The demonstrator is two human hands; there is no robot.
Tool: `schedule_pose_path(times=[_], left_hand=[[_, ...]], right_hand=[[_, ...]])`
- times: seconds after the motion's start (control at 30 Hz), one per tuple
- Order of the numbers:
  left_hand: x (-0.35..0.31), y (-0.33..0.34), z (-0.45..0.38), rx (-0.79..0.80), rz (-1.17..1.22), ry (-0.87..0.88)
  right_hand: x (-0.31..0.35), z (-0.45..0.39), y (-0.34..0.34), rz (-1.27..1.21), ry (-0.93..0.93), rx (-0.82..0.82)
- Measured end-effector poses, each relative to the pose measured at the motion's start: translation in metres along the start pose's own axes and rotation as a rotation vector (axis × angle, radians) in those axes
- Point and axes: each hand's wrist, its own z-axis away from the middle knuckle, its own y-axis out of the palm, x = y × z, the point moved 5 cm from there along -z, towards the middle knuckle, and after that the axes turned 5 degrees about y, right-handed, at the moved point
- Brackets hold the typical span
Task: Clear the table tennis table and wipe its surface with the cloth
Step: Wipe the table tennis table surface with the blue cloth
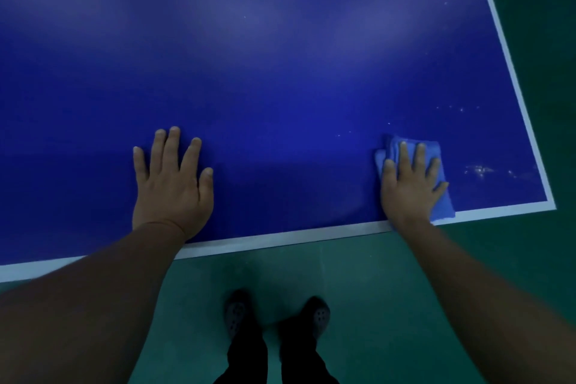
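Note:
The dark blue table tennis table (280, 72) with white border lines fills the upper view. A folded light blue cloth (441, 196) lies near the table's near right corner. My right hand (411, 187) presses flat on the cloth with straight, spread fingers. My left hand (173, 184) rests flat on the bare table surface near the front edge, fingers spread. Small white specks (478, 170) dot the surface to the right of the cloth and further back along the right side.
The white front edge line (280, 240) runs across below my hands, meeting the right edge line (511, 72) at the corner. Green floor (374, 290) lies below and to the right. My feet in dark shoes (277, 318) stand close to the table.

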Motion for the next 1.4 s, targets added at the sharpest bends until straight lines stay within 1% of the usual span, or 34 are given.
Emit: schedule_pose_path(times=[0.03,0.07,0.13,0.17,0.2,0.23,0.33,0.37,0.4,0.43,0.5,0.63,0.67,0.7,0.73,0.77,0.8,0.87,0.93,0.97,1.0,1.03,1.07,1.1,1.17,1.23,1.3,1.4], left_hand=[[0.000,0.000,0.000,0.000,-0.002,-0.004],[0.000,0.000,0.000,-0.001,-0.001,-0.007],[0.000,0.000,0.000,-0.010,0.004,-0.004],[0.000,0.000,0.000,-0.017,0.005,0.000],[0.000,0.000,0.000,-0.020,0.007,0.003],[0.001,0.001,-0.001,-0.020,0.006,0.005],[0.002,0.002,-0.001,-0.007,-0.002,0.006],[0.002,0.002,-0.001,-0.005,-0.006,0.007],[0.002,0.003,-0.001,-0.005,-0.012,0.008],[0.002,0.003,-0.001,-0.005,-0.018,0.008],[0.002,0.003,-0.001,-0.002,-0.024,0.011],[0.002,0.002,-0.001,-0.010,-0.016,0.009],[0.002,0.002,-0.001,-0.010,-0.017,0.007],[0.001,0.002,-0.001,-0.008,-0.018,0.007],[0.001,0.002,-0.002,-0.004,-0.021,0.008],[0.001,0.002,-0.002,0.000,-0.027,0.011],[0.002,0.001,-0.001,0.002,-0.033,0.013],[0.002,0.001,-0.002,0.008,-0.041,0.016],[0.001,0.001,-0.002,0.013,-0.043,0.017],[0.001,0.001,-0.002,0.010,-0.044,0.017],[0.001,0.001,-0.002,0.007,-0.045,0.016],[0.001,0.002,-0.002,0.001,-0.047,0.016],[0.002,0.002,-0.002,-0.005,-0.052,0.018],[0.001,0.002,-0.002,-0.009,-0.058,0.022],[0.001,0.002,-0.002,-0.015,-0.070,0.025],[0.000,0.002,-0.002,-0.022,-0.081,0.032],[-0.001,0.003,-0.001,-0.031,-0.087,0.042],[0.000,0.005,-0.001,-0.037,-0.113,0.044]], right_hand=[[0.018,0.007,0.002,0.003,-0.010,-0.007],[0.041,0.018,0.006,0.013,-0.108,-0.024],[0.081,0.047,0.020,0.056,-0.454,-0.009],[0.086,0.055,0.027,0.124,-0.602,0.007],[0.082,0.050,0.026,0.157,-0.637,0.021],[0.069,0.033,0.021,0.148,-0.550,0.022],[0.005,-0.006,0.001,0.063,-0.083,0.010],[-0.008,-0.005,0.000,0.039,-0.020,0.009],[-0.009,0.001,0.000,0.034,-0.021,0.003],[-0.001,0.011,0.003,0.037,-0.064,-0.002],[0.030,0.036,0.013,0.060,-0.242,-0.005],[0.122,0.090,0.035,0.093,-0.810,-0.056],[0.139,0.092,0.038,0.080,-0.906,-0.047],[0.152,0.084,0.038,0.073,-0.954,-0.039],[0.158,0.067,0.037,0.078,-0.947,-0.040],[0.158,0.044,0.034,0.092,-0.881,-0.054],[0.151,0.017,0.029,0.101,-0.764,-0.068],[0.117,-0.035,0.013,0.086,-0.454,-0.076],[0.075,-0.067,0.000,0.015,-0.136,-0.024],[0.061,-0.071,-0.005,-0.023,-0.011,-0.011],[0.056,-0.069,-0.008,-0.038,0.066,-0.012],[0.060,-0.062,-0.006,-0.037,0.079,-0.015],[0.074,-0.052,-0.001,-0.026,0.015,-0.015],[0.093,-0.038,0.005,-0.008,-0.111,-0.022],[0.141,-0.003,0.018,0.026,-0.420,-0.028],[0.188,0.022,0.027,0.044,-0.639,-0.015],[0.231,0.033,0.032,0.041,-0.731,0.021],[0.294,0.039,0.037,0.051,-0.767,0.010]])
